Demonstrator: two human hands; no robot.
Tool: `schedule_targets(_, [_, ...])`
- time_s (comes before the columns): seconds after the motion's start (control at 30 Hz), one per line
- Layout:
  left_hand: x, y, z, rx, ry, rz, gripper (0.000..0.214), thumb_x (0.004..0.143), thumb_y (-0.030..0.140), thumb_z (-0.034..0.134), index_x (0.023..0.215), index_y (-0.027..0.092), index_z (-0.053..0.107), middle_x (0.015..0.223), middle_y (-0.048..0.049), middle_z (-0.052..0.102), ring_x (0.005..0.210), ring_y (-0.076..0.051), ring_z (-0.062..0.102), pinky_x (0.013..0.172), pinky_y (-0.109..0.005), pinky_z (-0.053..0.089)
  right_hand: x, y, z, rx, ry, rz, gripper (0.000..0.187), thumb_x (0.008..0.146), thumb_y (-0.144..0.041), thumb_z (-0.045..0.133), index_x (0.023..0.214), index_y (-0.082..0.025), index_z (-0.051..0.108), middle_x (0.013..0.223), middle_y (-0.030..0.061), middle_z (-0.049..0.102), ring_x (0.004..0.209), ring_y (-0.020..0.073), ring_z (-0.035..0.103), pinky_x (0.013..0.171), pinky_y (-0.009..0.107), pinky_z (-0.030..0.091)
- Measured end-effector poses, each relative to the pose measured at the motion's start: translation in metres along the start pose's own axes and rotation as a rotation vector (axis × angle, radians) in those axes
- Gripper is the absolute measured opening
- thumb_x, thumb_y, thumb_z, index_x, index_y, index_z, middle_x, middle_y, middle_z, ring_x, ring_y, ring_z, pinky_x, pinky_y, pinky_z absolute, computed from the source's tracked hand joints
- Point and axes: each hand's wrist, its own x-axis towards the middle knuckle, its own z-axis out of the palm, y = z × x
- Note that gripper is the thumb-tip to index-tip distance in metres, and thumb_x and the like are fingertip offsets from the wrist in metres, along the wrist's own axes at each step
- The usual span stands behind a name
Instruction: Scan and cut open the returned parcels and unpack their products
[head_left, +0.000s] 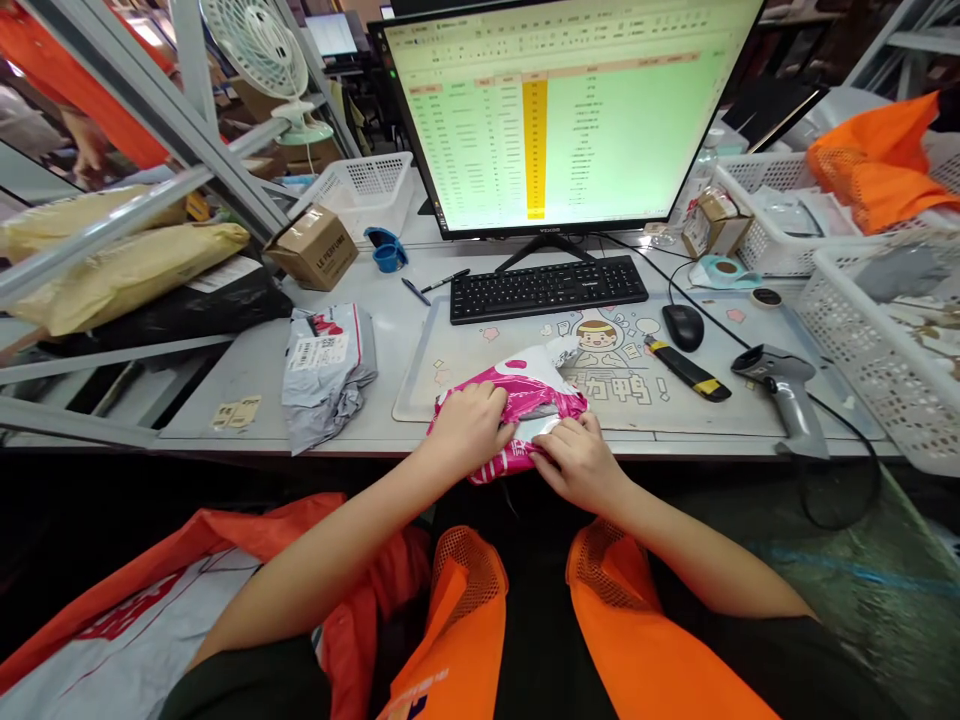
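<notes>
A pink and white plastic mailer bag (529,372) lies at the desk's front edge, with a torn opening that shows something silvery inside. My left hand (471,425) is closed on the bag's left side, its fingers curled over the pink plastic. At the right of the opening, my right hand (577,455) pinches the torn edge between thumb and fingers. What fills the bag is mostly hidden. Under the bag's far part is a printed desk mat (480,350). A yellow and black utility knife (686,368) rests on the mat to the right.
A grey parcel (330,370) lies left, near a small cardboard box (313,247). Behind the bag are a keyboard (547,290) and monitor (570,130). A mouse (683,326), a barcode scanner (787,395) with its cable and white baskets (892,350) stand right.
</notes>
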Motion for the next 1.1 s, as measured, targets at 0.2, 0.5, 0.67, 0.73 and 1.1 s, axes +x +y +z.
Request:
schedule_targets(0.2, [0.016,-0.001,-0.002,0.141,-0.102,0.105,0.022,0.094,0.016,0.051,0.097,0.010,0.073,0.090,-0.0195,0.074,0.088,-0.032,0.073,0.070,-0.038,0.047,-0.005,-0.004,0.001,-0.023,-0.035,-0.085,0.037,0.105,-0.032,0.059,0.070,-0.018,0.058,0.073,0.0019,0.061,0.079,0.0185,0.050,0.083,0.039,0.025])
schedule_targets(0.5, [0.039,-0.046,-0.019,0.175,-0.059,0.085,0.022,0.091,0.027,0.060,0.090,0.012,0.076,0.084,-0.0184,0.075,0.082,-0.034,0.073,0.071,-0.039,0.046,-0.012,0.027,-0.020,0.064,-0.099,-0.285,0.033,0.105,-0.020,0.055,0.072,-0.019,0.056,0.074,0.0006,0.061,0.095,0.0187,0.059,0.089,0.039,0.028])
schedule_targets(0.67, [0.035,-0.032,-0.007,0.002,0.033,-0.062,0.024,0.092,0.030,0.054,0.085,0.016,0.072,0.083,-0.0154,0.074,0.080,-0.031,0.070,0.073,-0.039,0.049,0.003,0.025,-0.025,-0.032,-0.115,-0.052,0.032,0.104,-0.035,0.058,0.077,-0.019,0.059,0.080,0.0049,0.066,0.085,0.0216,0.056,0.084,0.040,0.028])
schedule_targets(0.73, [0.031,-0.027,-0.002,-0.092,0.117,-0.066,0.021,0.091,0.027,0.054,0.094,0.016,0.071,0.092,-0.0156,0.075,0.087,-0.031,0.070,0.080,-0.041,0.052,0.014,0.005,-0.018,-0.056,-0.112,0.044,0.032,0.100,-0.048,0.063,0.088,-0.018,0.064,0.085,0.0081,0.068,0.084,0.0240,0.056,0.083,0.041,0.029])
schedule_targets(1.1, [-0.031,-0.044,0.017,-0.074,0.242,0.873,0.023,0.095,0.046,0.067,0.092,0.024,0.074,0.113,-0.0111,0.076,0.121,-0.027,0.062,0.107,-0.042,0.042,0.022,-0.022,0.013,0.100,0.014,-0.338,0.042,0.107,-0.028,0.050,0.066,-0.020,0.055,0.059,0.0013,0.057,0.059,0.0173,0.051,0.072,0.039,0.031])
